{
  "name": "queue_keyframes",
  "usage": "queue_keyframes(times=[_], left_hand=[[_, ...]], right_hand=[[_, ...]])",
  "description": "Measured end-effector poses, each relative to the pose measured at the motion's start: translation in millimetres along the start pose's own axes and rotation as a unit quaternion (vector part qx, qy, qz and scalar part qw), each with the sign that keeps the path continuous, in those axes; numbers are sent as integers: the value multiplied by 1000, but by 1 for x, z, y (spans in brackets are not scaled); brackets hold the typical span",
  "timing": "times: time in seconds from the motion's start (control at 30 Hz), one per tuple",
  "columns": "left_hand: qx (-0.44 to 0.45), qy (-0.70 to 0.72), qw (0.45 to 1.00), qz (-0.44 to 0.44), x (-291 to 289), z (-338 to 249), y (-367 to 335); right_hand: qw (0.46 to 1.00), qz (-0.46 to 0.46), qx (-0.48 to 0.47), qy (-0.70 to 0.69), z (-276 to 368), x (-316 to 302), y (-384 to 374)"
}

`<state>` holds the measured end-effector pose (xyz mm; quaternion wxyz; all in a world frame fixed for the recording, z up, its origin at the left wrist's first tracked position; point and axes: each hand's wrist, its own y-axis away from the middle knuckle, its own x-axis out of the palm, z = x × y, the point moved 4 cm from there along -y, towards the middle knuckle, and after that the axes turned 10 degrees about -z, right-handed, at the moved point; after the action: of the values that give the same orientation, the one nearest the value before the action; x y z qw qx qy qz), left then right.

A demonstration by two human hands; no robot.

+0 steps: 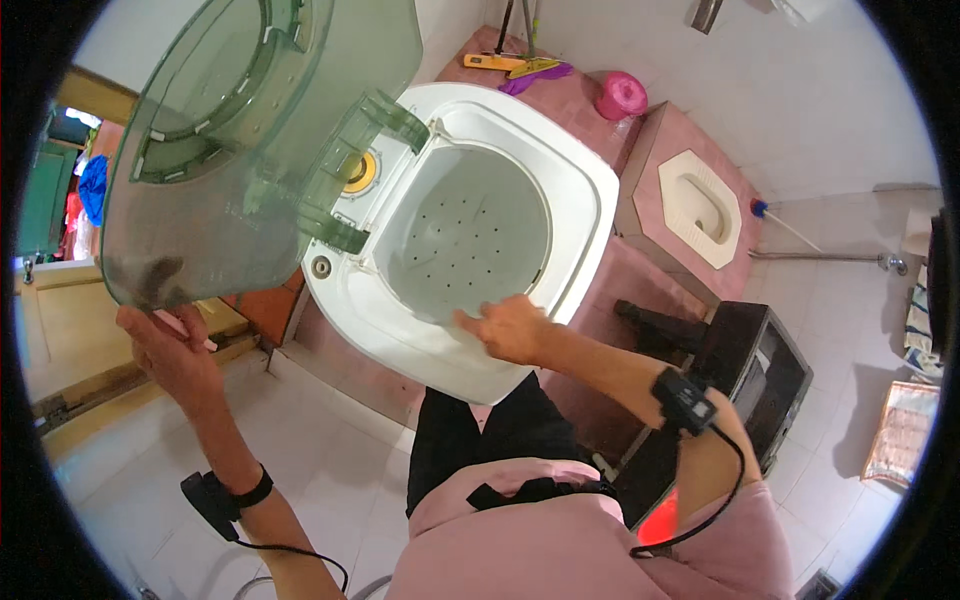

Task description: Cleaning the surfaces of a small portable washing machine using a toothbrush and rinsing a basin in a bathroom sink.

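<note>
A white top-loading washing machine (455,355) stands in front of me. Its round grey tub (460,225) has small dark holes in the bottom. The green see-through lid (235,225) is raised to the left on its hinges. My left hand (178,355) grips the lid's lower edge, and fingers show dimly through the plastic. A small pink piece with a pale tip, whose kind I cannot make out, also sits in that hand. My right hand (510,330) is over the tub's near rim, index finger stretched out, slightly blurred; nothing shows in it.
A squat toilet (700,208) is set in a raised pink platform at the right. Beyond the machine are a pink bucket (622,96) and a yellow broom (490,62). A dark cabinet (735,380) stands near my right arm. A yellowish door (85,320) is at the left.
</note>
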<state>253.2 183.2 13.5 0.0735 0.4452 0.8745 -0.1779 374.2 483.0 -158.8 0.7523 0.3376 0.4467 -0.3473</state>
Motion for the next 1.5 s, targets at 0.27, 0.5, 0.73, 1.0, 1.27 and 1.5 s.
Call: queue_keyframes(times=[0.27,0.5,0.73,1.0,1.27,1.5], left_hand=[[-5,-34,999,12,3,2,0],[-13,9,1000,-14,8,-9,9],[-18,-28,999,-22,0,-3,8],[-15,29,999,34,3,2,0],[-19,48,998,35,-2,6,0],[-34,91,995,-9,11,1,11]], right_hand=[[952,-125,188,205,-151,-64,67],[897,-260,314,172,-171,-60,71],[869,-159,457,101,-135,-36,108],[892,-200,373,159,-163,-81,22],[889,-176,396,146,-163,-66,31],[890,-344,289,80,-152,-92,-90]])
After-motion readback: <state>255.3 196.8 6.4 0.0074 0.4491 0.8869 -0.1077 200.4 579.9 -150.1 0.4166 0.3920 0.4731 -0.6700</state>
